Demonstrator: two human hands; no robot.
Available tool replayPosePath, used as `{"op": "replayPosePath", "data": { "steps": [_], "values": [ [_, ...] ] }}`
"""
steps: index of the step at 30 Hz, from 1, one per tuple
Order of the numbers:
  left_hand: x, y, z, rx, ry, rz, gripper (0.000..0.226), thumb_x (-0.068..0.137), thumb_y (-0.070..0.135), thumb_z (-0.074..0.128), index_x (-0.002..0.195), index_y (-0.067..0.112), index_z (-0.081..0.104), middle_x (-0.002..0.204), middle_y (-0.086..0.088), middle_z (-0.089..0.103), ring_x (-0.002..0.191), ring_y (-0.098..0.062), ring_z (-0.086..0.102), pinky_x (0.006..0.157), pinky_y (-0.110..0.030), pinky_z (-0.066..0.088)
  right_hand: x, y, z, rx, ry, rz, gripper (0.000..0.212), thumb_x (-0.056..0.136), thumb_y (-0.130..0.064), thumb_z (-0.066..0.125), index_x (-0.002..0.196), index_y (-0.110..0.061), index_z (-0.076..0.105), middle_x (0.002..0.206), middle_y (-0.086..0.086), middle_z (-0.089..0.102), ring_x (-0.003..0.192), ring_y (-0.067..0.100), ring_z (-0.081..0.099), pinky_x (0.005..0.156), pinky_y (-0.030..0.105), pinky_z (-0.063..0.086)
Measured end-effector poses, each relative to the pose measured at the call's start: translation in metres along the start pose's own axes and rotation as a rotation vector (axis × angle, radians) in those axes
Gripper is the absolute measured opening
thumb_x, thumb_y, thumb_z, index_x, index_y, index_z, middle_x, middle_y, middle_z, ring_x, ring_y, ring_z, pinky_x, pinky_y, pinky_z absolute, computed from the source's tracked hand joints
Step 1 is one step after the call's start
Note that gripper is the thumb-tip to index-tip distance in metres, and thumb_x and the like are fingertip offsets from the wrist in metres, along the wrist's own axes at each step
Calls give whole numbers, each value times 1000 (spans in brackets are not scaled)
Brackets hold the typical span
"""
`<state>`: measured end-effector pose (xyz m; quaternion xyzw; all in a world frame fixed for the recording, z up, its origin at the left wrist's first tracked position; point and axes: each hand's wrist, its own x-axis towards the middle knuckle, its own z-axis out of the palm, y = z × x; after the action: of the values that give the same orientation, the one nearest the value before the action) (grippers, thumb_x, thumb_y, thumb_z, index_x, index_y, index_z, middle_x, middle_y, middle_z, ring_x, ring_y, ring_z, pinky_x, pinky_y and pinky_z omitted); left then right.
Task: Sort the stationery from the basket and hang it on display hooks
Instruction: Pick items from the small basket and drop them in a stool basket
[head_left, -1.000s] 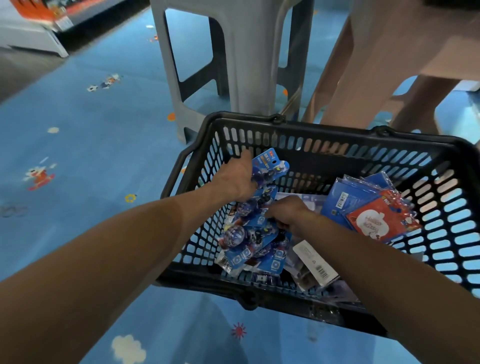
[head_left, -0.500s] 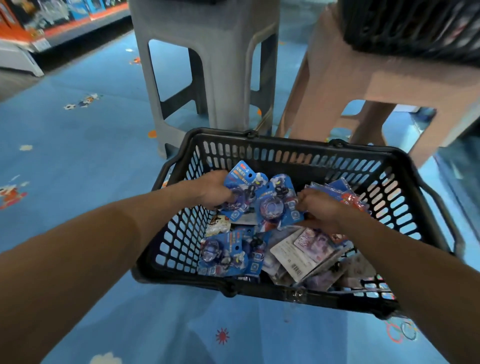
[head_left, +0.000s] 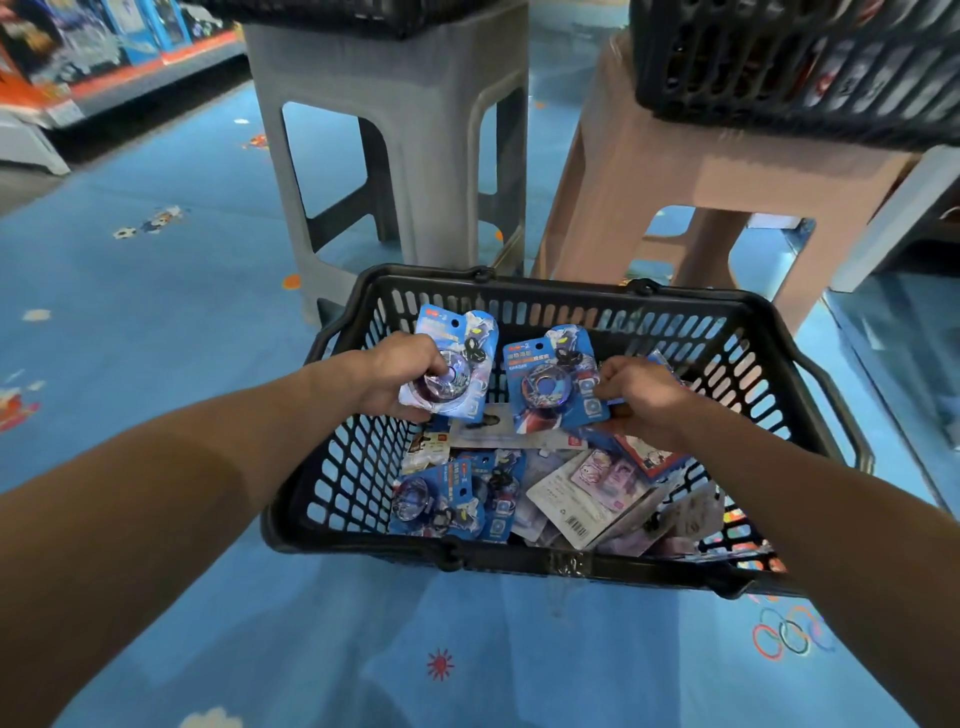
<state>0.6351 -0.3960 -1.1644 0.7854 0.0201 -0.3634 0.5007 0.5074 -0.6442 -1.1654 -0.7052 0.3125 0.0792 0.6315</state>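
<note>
Our first blue pack (head_left: 457, 335) is gripped in our left hand (head_left: 397, 374) and our second blue pack (head_left: 550, 384) is pinched in our right hand (head_left: 644, 400), both standing tall just above the black basket (head_left: 519, 558), hang holes on top, far from our wrists, with no hooks in sight.

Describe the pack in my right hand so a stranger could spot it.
Find the black basket on the blue floor, in front of the grey stool. Of the two blue packs held over it, the right pack is pinched by the right hand. Its disc is orange and blue; the left pack, in the left hand, shows a clear purple one.
</note>
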Motion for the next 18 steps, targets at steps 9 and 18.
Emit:
{"op": "replayPosePath", "data": {
  "steps": [9,18],
  "values": [
    [-14,7,22,-190,-251,4,33,90,28,47,116,18,64,124,-11,72,110,-27,68,93,-45,57,-1,-2,33,183,-165,-51,25,101,3,53,80,-10,52,92,14,65,89,27,71,65,33,62],
    [-2,-9,24,-46,-72,56,38,84,13,80,118,18,66,111,-3,76,101,-22,73,81,-45,63,13,14,57,-436,-137,-169,27,101,-31,63,85,-10,57,82,13,68,74,26,72,58,28,52]
  ]
}}
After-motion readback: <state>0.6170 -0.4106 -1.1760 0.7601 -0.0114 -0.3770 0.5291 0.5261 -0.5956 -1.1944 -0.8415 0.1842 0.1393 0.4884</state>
